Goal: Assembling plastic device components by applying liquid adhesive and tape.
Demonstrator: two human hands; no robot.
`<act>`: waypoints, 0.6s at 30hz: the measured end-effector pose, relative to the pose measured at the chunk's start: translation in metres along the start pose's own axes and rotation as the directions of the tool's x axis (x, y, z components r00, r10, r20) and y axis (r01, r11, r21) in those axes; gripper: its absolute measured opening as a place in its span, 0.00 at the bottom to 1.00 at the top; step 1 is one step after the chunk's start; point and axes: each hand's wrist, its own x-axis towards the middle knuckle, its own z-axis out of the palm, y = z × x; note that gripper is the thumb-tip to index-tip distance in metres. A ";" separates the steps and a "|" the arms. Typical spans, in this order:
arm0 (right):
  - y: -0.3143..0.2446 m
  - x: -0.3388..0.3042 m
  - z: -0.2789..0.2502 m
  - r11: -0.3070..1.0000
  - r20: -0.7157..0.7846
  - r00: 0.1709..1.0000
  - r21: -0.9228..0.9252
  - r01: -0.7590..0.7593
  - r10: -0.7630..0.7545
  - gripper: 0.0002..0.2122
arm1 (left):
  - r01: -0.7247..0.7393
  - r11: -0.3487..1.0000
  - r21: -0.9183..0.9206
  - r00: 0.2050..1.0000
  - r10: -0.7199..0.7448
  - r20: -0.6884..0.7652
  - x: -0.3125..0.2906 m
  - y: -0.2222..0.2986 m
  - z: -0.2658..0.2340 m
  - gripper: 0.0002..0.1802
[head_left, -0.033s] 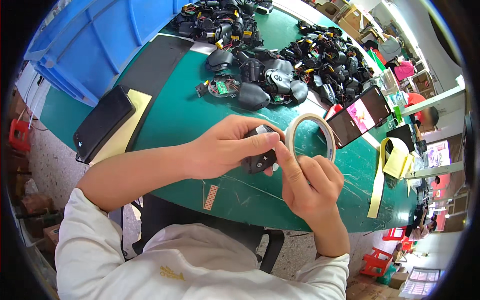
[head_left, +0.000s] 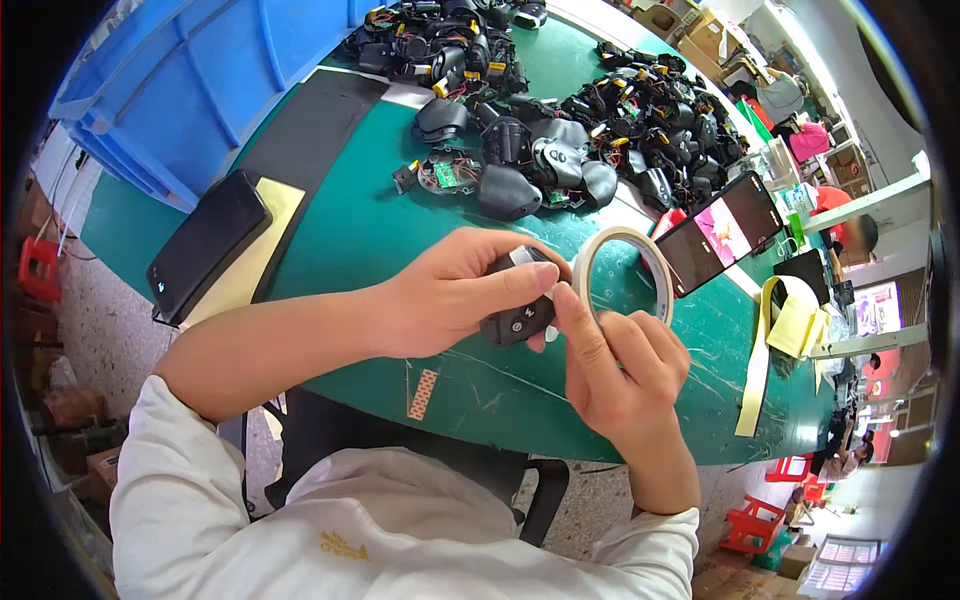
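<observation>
My left hand (head_left: 440,290) is closed around a small black plastic housing (head_left: 517,318) with pale markings. Its thumb presses a whitish strip (head_left: 524,257) onto the upper part of the housing. Close against it, my right hand (head_left: 625,370) is closed, thumb and index finger pinched at the housing's right edge. A ring-shaped roll of pale tape (head_left: 590,262) stands up from the curled fingers of this hand, which hide its lower part. What lies exactly between the right fingertips is too small to make out.
Black housings with wires and circuit boards (head_left: 505,190) are heaped across the far green table (head_left: 340,230). A blue crate (head_left: 180,90) and a black phone-like device (head_left: 208,245) are at left. To the right are a lit phone (head_left: 720,232) and yellow strips (head_left: 757,370).
</observation>
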 end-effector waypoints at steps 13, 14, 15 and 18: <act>-0.001 -0.006 0.001 1.000 -0.020 1.000 0.002 -0.004 0.004 0.25 | -0.058 0.951 0.303 0.989 0.096 -0.110 -0.001 0.012 -0.001 0.12; -0.001 -0.006 0.000 1.000 -0.018 1.000 0.006 0.003 -0.003 0.25 | -0.067 0.954 0.292 0.988 0.104 -0.112 -0.002 0.013 -0.001 0.13; 0.000 -0.006 0.000 1.000 -0.015 1.000 0.010 0.009 -0.009 0.25 | -0.068 0.953 0.295 0.988 0.105 -0.112 -0.002 0.014 0.000 0.13; -0.003 -0.003 -0.002 1.000 -0.041 0.999 0.006 0.010 -0.010 0.24 | -0.108 0.976 0.188 0.991 0.121 -0.059 -0.004 0.017 0.000 0.14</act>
